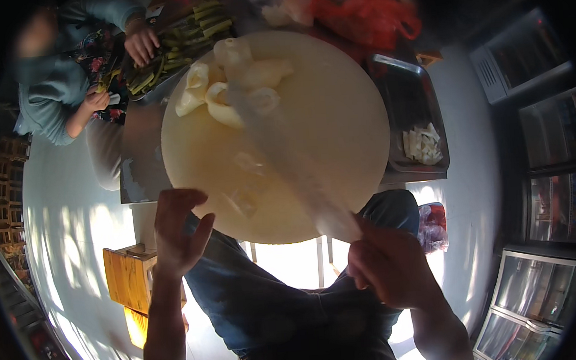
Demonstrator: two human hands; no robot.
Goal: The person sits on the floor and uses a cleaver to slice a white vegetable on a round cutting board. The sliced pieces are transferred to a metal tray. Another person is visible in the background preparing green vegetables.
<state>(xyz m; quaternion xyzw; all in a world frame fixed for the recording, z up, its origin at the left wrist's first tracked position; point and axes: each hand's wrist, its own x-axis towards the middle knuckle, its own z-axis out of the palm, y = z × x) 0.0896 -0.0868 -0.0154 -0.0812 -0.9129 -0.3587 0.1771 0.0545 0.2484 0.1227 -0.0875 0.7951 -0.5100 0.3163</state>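
Note:
In my right hand (392,265) is the handle of a long knife (286,150), its blade blurred by motion. The blade slants up and left over a round, cream-coloured cutting board (332,93). Near its tip, several pale hollow pieces that look like squid tubes (224,107) lie at the board's upper left, partly hidden by the blur. Small translucent scraps (242,200) are on the lower left of the board. My left hand (180,233) hangs by the lower-left rim with thumb and fingers apart, holding nothing.
Right of the board, a metal tray (401,91) contains pale cut strips (422,144). Behind lies a red plastic bag (362,14). At the left, a co-worker's hands (141,43) work over green stalks (176,48). A wooden stool (131,278) stands on the floor.

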